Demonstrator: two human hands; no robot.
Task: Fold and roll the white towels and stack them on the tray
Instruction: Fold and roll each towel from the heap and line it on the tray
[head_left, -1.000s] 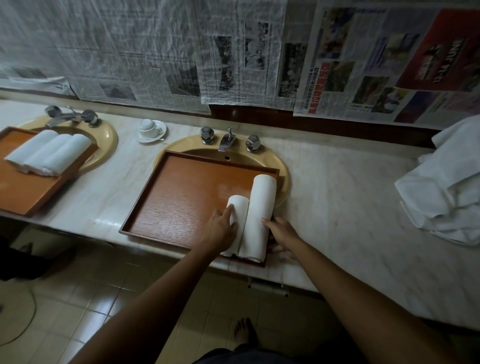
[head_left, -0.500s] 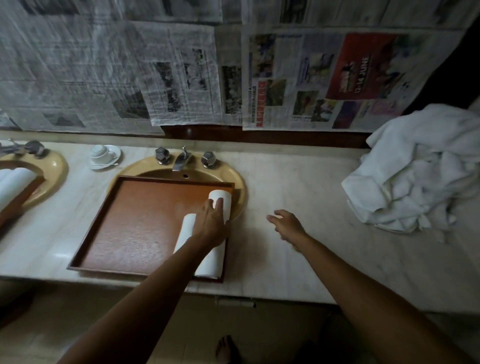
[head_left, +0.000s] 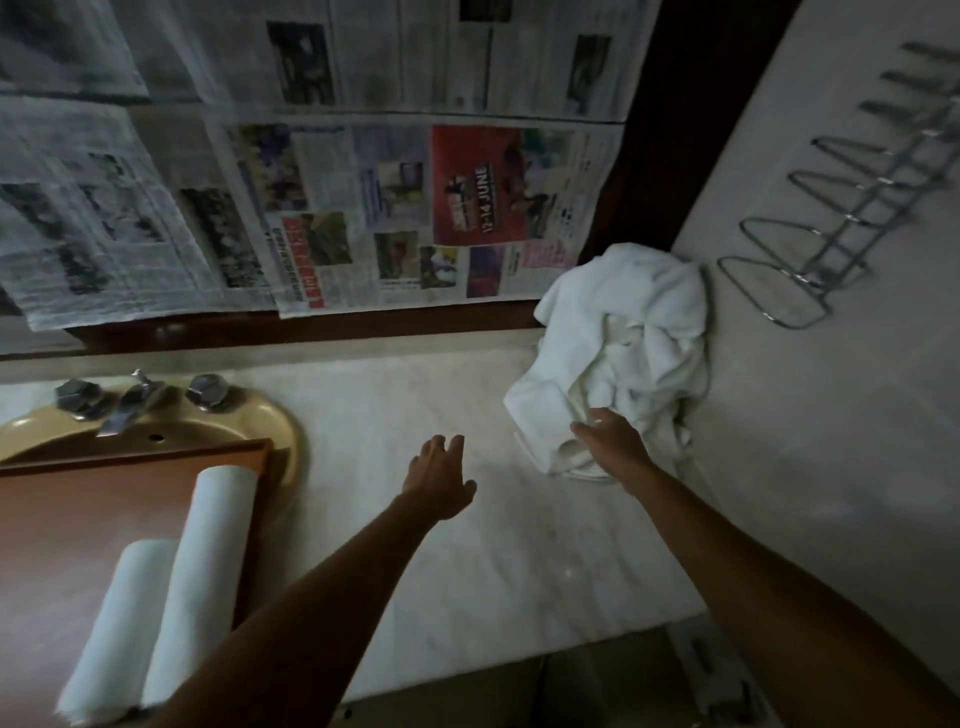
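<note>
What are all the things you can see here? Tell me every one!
rolled towels: 2, white, side by side on the tray
tray: 1, brown, over the sink
sink: 1, tan, left
taps: 1 set, silver, behind the sink
towel pile: 1, white, right end of the counter
counter: 1, pale marble
newspapers: several, on the wall
rack: 1, silver, right wall
left hand: open, above the counter
right hand: at the pile's edge
</note>
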